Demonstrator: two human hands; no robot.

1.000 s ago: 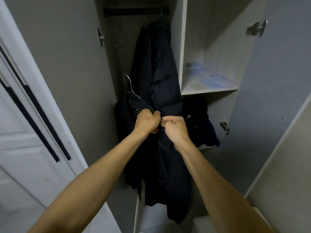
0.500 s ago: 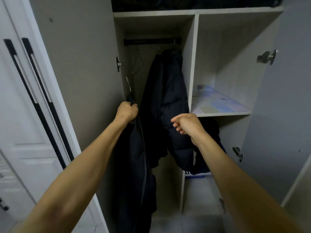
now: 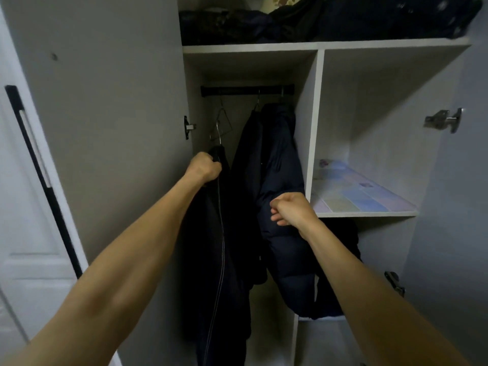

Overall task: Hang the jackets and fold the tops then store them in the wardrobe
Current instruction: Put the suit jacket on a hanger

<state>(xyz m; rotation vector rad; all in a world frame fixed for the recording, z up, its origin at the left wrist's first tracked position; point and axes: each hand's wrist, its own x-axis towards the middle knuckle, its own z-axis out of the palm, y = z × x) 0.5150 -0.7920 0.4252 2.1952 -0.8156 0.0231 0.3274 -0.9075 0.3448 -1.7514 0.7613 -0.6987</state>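
Observation:
My left hand (image 3: 202, 168) grips the collar of a dark zip jacket (image 3: 214, 260) on a metal hanger (image 3: 217, 130), whose hook pokes up below the black rail (image 3: 247, 90). The jacket hangs down in the left wardrobe bay. My right hand (image 3: 289, 210) is loosely curled, holding nothing, in front of a dark puffer jacket (image 3: 280, 180) that hangs from the rail. Another dark jacket (image 3: 248, 154) hangs between them.
An empty wire hanger (image 3: 224, 120) hangs on the rail at left. The right bay has a shelf (image 3: 364, 213) with patterned liner. Dark clothes (image 3: 317, 19) fill the top shelf, and more dark fabric (image 3: 343, 260) lies under the shelf. Open doors flank both sides.
My hands have separated; the left one raised the zip jacket on its hanger toward the rail, and the right one let go and drifted right. The view tilted upward.

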